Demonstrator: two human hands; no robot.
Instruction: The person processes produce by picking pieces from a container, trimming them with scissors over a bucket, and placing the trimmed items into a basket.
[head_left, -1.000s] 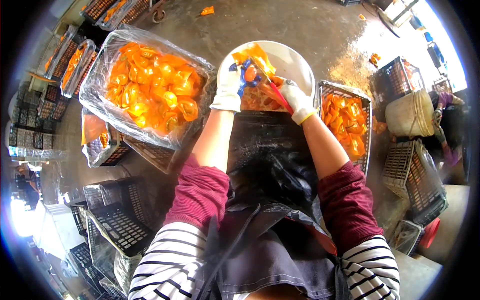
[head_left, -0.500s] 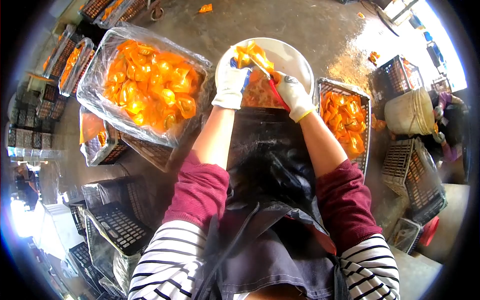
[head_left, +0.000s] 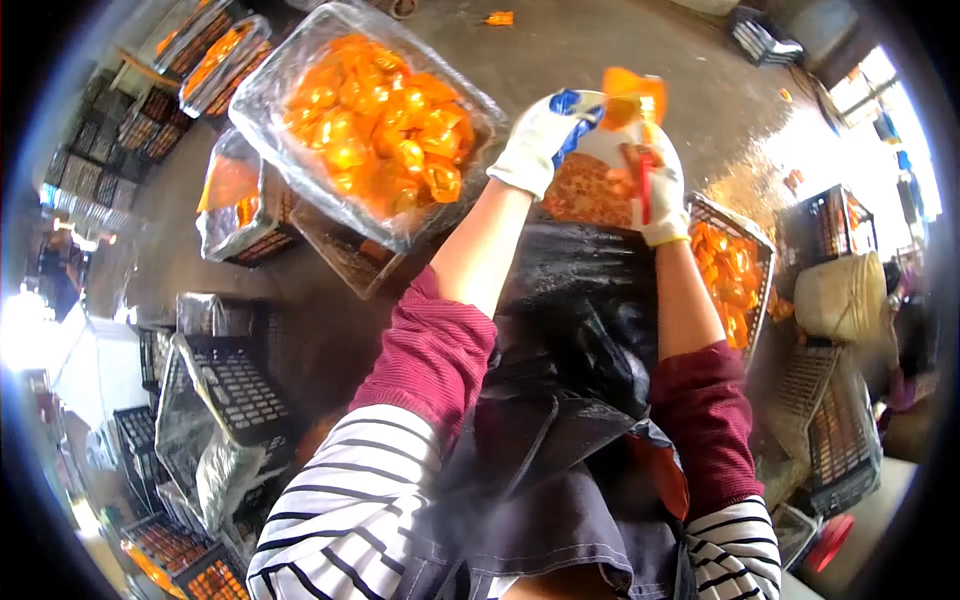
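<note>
Up above the white basin (head_left: 597, 145), my left hand (head_left: 548, 140), in a white glove with blue patches, is closed on one edge of an orange plastic bag (head_left: 633, 98). The bag is blurred and hangs toward the right. My right hand (head_left: 655, 195), gloved in white, is wrapped round a red-handled tool (head_left: 645, 185) just below the bag; its tip is hidden or smeared. Small reddish-orange pieces (head_left: 585, 190) lie in the basin beneath both hands.
At the left stands a plastic-lined crate (head_left: 265, 100) full of orange bags. Another crate of orange bags (head_left: 728, 265) is close on the right, with a dirty white bucket (head_left: 842, 297) beyond. Stacked black crates (head_left: 235, 395) are at lower left. A co-worker is partly visible at far right.
The view has swung, so the scene sits lower and further right. The orange bag and my left hand have moved up and right over the basin; the tool now points more upright.
</note>
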